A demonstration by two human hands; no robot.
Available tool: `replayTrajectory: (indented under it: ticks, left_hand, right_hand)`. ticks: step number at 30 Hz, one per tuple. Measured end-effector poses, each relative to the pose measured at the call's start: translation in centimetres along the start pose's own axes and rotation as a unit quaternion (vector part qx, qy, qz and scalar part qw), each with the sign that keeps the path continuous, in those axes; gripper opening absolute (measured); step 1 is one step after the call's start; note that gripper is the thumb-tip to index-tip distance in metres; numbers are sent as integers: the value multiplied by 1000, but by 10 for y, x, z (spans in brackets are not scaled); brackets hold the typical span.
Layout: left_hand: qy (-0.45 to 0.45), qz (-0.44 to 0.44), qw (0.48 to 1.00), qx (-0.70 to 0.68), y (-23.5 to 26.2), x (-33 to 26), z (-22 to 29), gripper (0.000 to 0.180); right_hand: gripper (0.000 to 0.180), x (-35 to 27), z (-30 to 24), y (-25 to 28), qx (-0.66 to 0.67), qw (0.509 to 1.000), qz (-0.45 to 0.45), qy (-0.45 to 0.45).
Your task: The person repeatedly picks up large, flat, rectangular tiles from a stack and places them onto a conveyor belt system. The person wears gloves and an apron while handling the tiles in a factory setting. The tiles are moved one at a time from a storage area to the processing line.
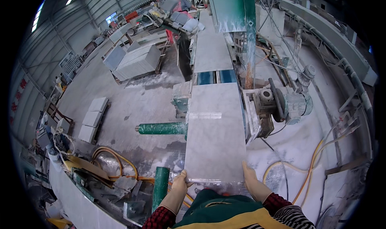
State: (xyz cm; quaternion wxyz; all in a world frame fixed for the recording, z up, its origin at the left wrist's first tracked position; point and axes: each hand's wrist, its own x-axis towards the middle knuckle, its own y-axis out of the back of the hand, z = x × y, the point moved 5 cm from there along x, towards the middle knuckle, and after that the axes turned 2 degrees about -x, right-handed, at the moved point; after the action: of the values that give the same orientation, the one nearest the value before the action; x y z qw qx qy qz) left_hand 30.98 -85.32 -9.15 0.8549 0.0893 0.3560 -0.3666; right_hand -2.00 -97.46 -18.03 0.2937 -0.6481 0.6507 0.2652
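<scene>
A pale grey stone slab [216,128], long and flat with a smooth top, lies lengthwise in front of me on a conveyor line. My left hand [179,185] grips its near left corner, thumb on the edge and fingers partly hidden beneath. On the opposite side, my right hand [252,182] presses against the slab's right edge close to the near corner; its fingertips are partly out of sight. Farther along the line lies a second slab [213,52], with the blue conveyor belt [206,78] showing in the gap between the two.
A green machine housing [233,8] stands over the far line. To the right sits a motor [295,105]; left, a green roller [163,128] sticks out. Stacked slabs [138,62] and hoses [108,150] lie on the floor. Another person [183,4] is far off.
</scene>
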Motion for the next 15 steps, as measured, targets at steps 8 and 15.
replayTrajectory:
  ticks: [8, 15]
  left_hand:
    - [8, -106, 992, -65, -47, 58, 36, 43]
    - [33, -114, 992, -35, -48, 87, 43, 42]
  right_hand:
    - [69, 28, -86, -26, 99, 995, -13, 14]
    - [78, 13, -118, -45, 36, 998, 46, 12]
